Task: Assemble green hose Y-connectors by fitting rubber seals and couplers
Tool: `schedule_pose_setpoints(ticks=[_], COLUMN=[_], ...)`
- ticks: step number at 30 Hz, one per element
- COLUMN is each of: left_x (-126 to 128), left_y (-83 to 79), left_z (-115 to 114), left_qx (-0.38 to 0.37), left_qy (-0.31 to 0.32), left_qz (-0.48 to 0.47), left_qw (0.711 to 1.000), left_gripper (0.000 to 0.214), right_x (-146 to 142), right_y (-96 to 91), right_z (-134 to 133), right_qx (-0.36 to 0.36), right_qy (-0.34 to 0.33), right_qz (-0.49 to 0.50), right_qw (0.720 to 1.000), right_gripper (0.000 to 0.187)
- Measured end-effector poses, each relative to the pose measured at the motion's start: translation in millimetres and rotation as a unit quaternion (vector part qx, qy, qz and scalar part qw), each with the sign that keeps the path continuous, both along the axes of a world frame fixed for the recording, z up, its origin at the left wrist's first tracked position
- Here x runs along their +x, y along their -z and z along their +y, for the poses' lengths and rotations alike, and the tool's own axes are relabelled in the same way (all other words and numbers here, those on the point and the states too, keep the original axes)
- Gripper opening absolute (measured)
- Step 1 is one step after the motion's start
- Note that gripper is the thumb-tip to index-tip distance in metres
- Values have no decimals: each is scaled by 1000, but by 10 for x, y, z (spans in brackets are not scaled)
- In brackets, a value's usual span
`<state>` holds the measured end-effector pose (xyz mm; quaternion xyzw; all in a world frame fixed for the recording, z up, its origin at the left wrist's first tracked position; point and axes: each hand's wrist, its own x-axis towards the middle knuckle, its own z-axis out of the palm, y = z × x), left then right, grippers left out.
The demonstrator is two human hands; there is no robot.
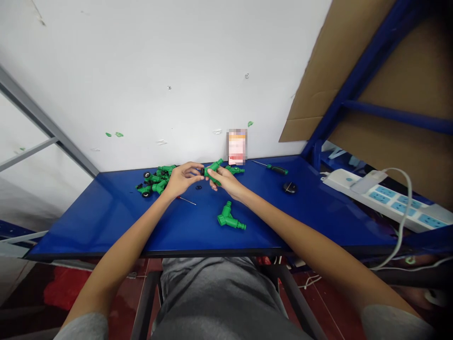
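A: Fingers first: what were they doing?

B: The fingers (214, 181) of the right hand (226, 183) were clenched around a green plastic Y-shaped fitting (213, 170). The fingertips (200, 168) of the left hand (182, 179) were pressed against its dark end, so both hands were grasping it.

A: Where was that fitting?

B: Between the two hands, held just above a glossy blue tabletop (88, 226).

A: What lay around it?

B: Just left of the left hand sat a heap of matching green fittings with black ends (155, 180). Tiny black rings (198, 187) lay right below the hands, and a slim red-handled screwdriver (187, 200) lay beside the left wrist. A single green fitting (228, 218) lay nearer the front edge. Off to the right were a green-and-black-handled screwdriver (278, 170) and a round black disc (289, 187).

A: Any writing?

B: None I could read. A small box (236, 146) against the white wall was pixelated, and a white power strip with blue sockets (375, 198) showed no legible print.
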<state>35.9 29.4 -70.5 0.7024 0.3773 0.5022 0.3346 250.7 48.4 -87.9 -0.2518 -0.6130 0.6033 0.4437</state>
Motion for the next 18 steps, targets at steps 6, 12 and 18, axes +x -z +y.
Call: schedule_pose_setpoints(ticks=[6,12,18], left_x=[35,52,52], left_y=[-31,-72,-80], left_z=[-35,-75,-89], left_qx=[10,16,-16], left_qy=[-4,7,-7], left_qz=[-11,-45,-107], left_qw=[1000,999,994], left_gripper=[47,36,32], right_x=[10,11,7], right_y=[-27,-23,1], right_z=[-13,-12,4], right_qx=[0,-2,-10], right_qy=[13,13,21], right_qz=[1,-5,-8], right_qw=[1000,1000,1000], right_gripper=[57,56,54])
